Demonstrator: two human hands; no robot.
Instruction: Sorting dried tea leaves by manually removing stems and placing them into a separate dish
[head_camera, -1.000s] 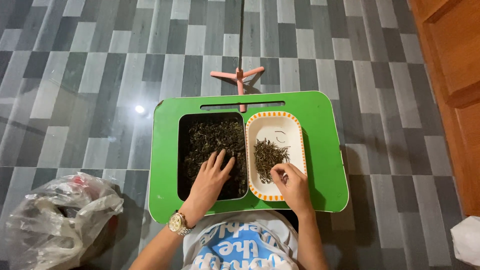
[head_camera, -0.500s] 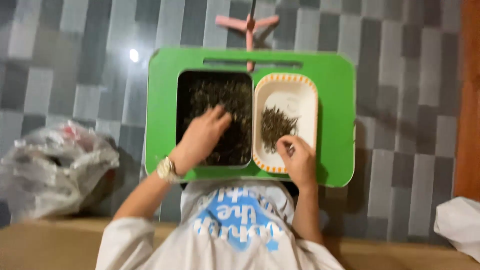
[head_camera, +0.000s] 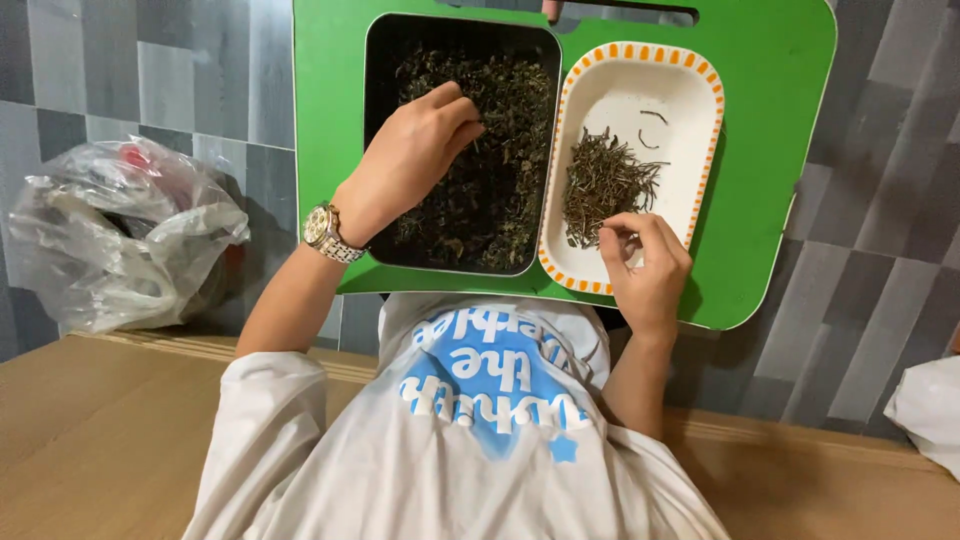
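Observation:
A green lap table (head_camera: 770, 150) carries two trays side by side. The black tray (head_camera: 378, 60) on the left is full of dark dried leaves. My left hand (head_camera: 415, 150), with a metal wristwatch (head_camera: 326, 232), rests in those leaves, its fingertips pinched together among them. The white tray with an orange dashed rim (head_camera: 690, 90) holds a small pile of thin dried stems (head_camera: 605, 185). My right hand (head_camera: 645, 262) sits at that tray's near edge, fingers curled and pinched at the pile's edge; whether a stem is between them I cannot tell.
A crumpled clear plastic bag (head_camera: 120, 235) lies on the grey tiled floor to the left. A white bag corner (head_camera: 925, 405) shows at the right edge. A wooden ledge (head_camera: 100, 440) runs below me. I wear a white shirt with blue print.
The view has tilted down and closer, so the green table sits higher in frame. My left hand's spread fingers have closed into a pinch in the leaves. My right hand stays at the white tray.

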